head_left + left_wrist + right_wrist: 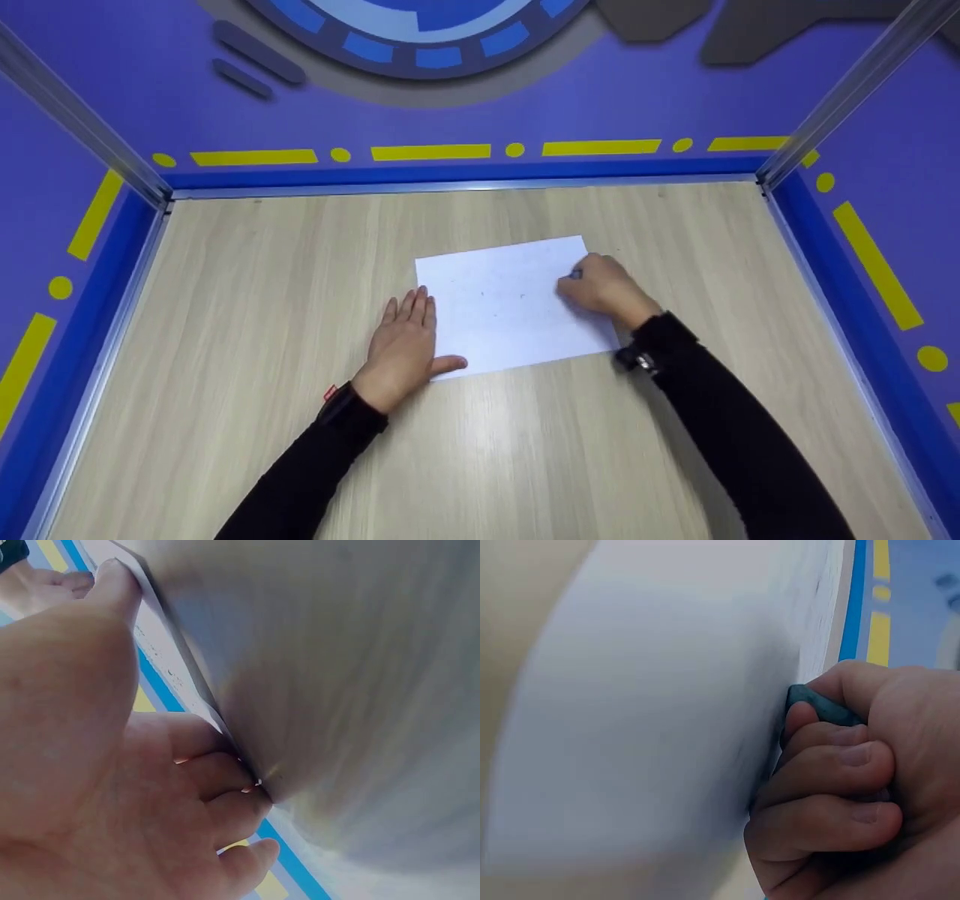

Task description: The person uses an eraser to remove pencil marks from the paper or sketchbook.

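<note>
A white sheet of paper (510, 330) lies slightly askew on the wooden table, with small dark specks scattered over it. My left hand (403, 345) rests flat along its left edge, fingers straight and thumb spread onto the near left corner. On the right part of the sheet, my right hand (604, 286) grips a small blue-green eraser (821, 705) with curled fingers and holds it against the paper. Most of the eraser is hidden inside the fist. The left wrist view shows the left palm (150, 802) close to the table surface.
The light wooden table (262, 315) surrounds the paper. A blue-purple back wall (450, 124) with yellow dashes stands behind it, and similar side panels (862, 292) close off left and right, joined by metal corner posts (847, 90).
</note>
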Demonstrator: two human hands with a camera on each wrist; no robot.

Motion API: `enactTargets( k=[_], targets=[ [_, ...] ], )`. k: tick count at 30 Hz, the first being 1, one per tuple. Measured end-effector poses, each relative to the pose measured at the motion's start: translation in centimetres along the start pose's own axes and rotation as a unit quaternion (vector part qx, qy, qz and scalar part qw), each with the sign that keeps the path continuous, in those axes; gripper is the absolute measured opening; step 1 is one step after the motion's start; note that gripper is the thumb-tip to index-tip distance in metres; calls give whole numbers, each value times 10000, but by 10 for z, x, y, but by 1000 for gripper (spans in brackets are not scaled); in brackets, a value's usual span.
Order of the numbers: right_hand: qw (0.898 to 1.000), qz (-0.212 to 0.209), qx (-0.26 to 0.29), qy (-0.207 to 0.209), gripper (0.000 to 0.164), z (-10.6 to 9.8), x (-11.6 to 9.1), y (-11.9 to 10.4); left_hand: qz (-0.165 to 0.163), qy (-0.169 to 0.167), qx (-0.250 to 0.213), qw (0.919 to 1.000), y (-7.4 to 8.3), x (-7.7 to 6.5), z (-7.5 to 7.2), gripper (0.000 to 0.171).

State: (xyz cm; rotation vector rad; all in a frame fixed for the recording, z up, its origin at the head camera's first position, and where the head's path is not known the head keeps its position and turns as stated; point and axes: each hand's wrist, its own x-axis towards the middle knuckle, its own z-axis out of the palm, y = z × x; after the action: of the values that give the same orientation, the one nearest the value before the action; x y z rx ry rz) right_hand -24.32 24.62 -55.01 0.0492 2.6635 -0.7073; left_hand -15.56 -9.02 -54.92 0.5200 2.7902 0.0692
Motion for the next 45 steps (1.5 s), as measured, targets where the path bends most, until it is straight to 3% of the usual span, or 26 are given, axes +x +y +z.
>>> enactTargets(
  k=[4, 8, 12, 15, 19, 22, 25, 27, 31, 33, 34, 41, 45],
  targets=[
    [9997, 128, -182, -47, 44, -10, -1, 12, 11, 0, -58, 10000, -1, 0, 0, 120],
    [9998, 139, -119, -52, 49, -8, 0, -4, 54, 10, -197, 9998, -1, 1, 1, 120],
    [9999, -171, 6, -21, 43, 13, 3, -47, 20, -4, -190, 9998, -3, 1, 1, 120],
    [9981, -579, -231, 14, 33, 36, 6, -92, 4, 22, -184, 9998, -3, 1, 1, 120],
    [9929, -1005, -635, -72, 32, 65, 9, -147, 55, 116, -195, 9997, -2, 1, 2, 120],
    [9903, -1124, -794, -184, 39, 80, 11, -171, 84, 187, -180, 9996, -1, 0, 1, 120],
    [9908, -1052, -821, -236, 43, 88, 14, -179, 72, 195, -131, 9997, 0, 0, 1, 121],
    [9910, -1027, -845, -165, 45, 94, 26, -170, 61, 203, -116, 9997, 0, 0, 1, 121],
    [9936, -853, -741, -76, 40, 82, 30, -146, 63, 183, -91, 9998, 1, 1, 0, 121],
    [9953, -739, -618, 8, 35, 71, 30, -128, 71, 184, -131, 9997, 1, 2, -2, 121],
    [9964, -659, -535, 13, 32, 58, 20, -123, 69, 174, -144, 9997, 1, 2, -2, 122],
    [9990, -378, -183, 181, 31, 8, 15, -35, 29, 44, -225, 9997, 0, 0, -1, 121],
    [9999, 8, -122, 99, 43, -9, 11, -1, 19, 50, -151, 9999, 1, 0, -1, 121]
  ],
)
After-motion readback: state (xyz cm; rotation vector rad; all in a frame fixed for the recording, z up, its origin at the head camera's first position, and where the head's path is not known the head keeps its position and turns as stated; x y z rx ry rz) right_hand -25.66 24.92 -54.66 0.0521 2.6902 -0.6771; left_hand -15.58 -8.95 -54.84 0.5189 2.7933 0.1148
